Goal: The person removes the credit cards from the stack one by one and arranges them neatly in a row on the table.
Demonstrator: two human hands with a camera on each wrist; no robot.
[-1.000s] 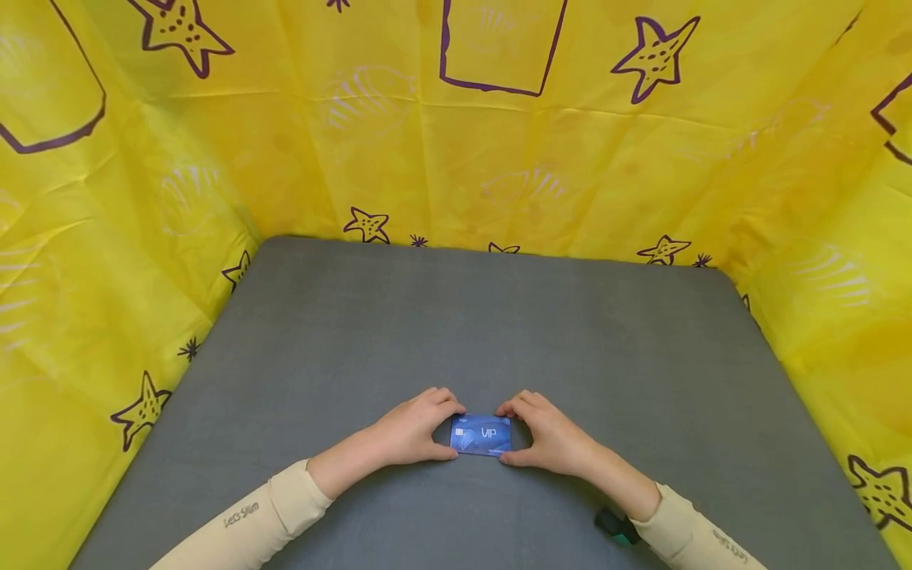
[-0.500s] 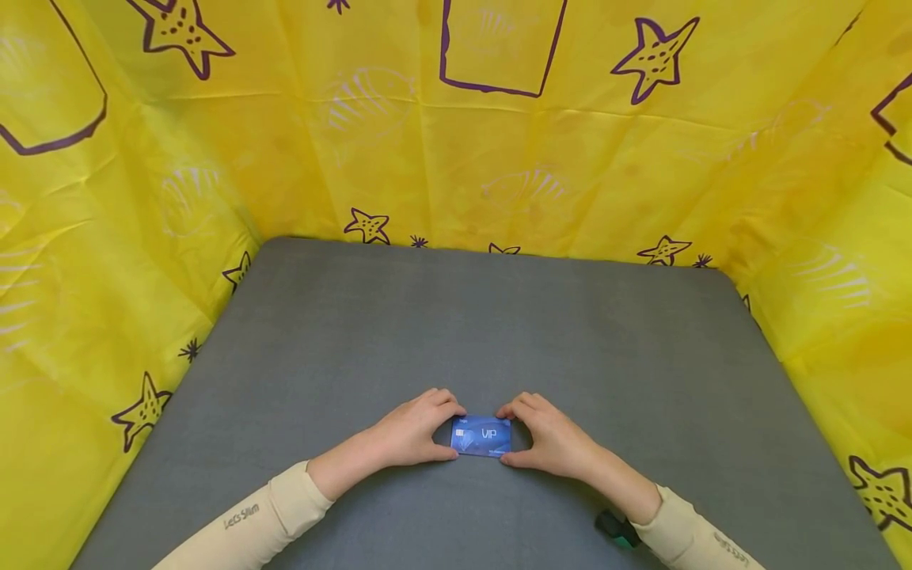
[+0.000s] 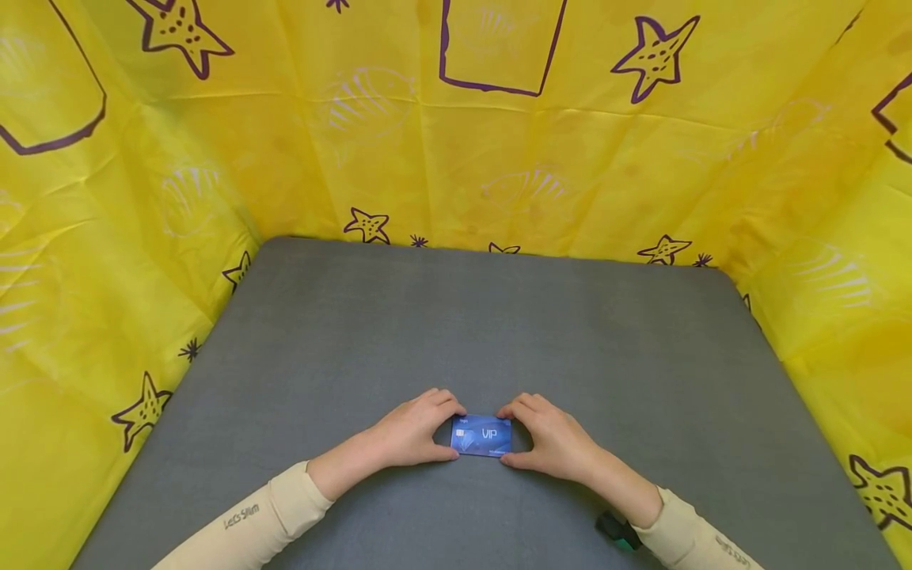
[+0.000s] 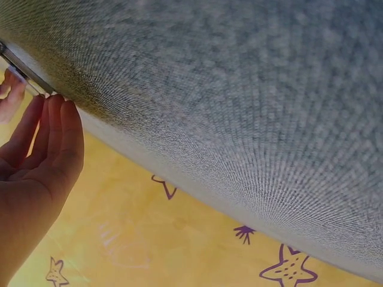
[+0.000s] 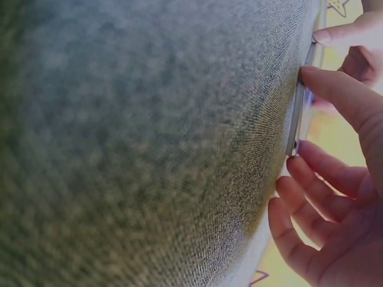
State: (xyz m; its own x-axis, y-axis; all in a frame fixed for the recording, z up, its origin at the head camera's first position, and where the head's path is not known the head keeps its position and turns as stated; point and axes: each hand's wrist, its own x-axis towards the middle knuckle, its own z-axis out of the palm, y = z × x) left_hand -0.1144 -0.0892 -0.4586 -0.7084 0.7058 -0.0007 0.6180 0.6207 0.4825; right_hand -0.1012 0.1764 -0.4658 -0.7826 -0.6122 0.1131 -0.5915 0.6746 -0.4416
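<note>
A blue card (image 3: 481, 445) printed with "VIP" lies level, its long side running left to right, low in the middle of the head view. My left hand (image 3: 415, 431) grips its left end, thumb at the near corner and fingers at the far corner. At the opposite end, my right hand (image 3: 552, 437) pinches the two right corners in the same way. From the left wrist, the card (image 4: 29, 73) appears as a thin edge close over the grey surface, beyond the fingertips (image 4: 55, 100). The right wrist view also shows the card (image 5: 294, 119) edge-on, between thumb and fingers.
A grey cloth-covered table (image 3: 484, 324) extends under and beyond both hands. Yellow curtains (image 3: 456, 158) with starfish drawings stand along its back and sides. A small black and green object (image 3: 617, 530) shows under the right wrist, by the cream sleeve (image 3: 684, 526).
</note>
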